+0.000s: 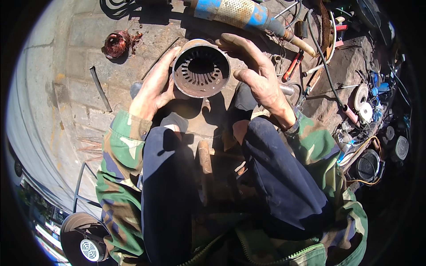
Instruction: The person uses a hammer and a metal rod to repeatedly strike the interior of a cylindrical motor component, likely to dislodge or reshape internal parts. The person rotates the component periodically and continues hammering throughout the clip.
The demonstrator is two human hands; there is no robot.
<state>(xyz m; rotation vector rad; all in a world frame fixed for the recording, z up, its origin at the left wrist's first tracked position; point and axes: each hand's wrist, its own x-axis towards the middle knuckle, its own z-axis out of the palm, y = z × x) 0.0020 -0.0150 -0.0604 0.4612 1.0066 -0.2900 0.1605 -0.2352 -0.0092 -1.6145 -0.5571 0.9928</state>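
Note:
A metal motor stator (202, 85) in a round housing faces me, its open end showing a ring of bare slots around a dark bore. My left hand (154, 84) is closed on the left side of this housing, fingers along its outer wall. At the right side, my right hand (259, 73) is open, thumb and fingers apart and curved near the rim. Whether its fingertips touch the housing I cannot tell. A torn-out bundle of copper winding (116, 44) lies on the ground to the far left.
A blue and rusty cylindrical machine (230, 12) lies beyond the stator. Red-handled pliers (293, 66), cables and scattered motor parts (364, 111) crowd the right. A dark rod (100, 88) lies left. Between my knees stands a rusty bar (204, 157); a round metal drum (71, 224) sits lower left.

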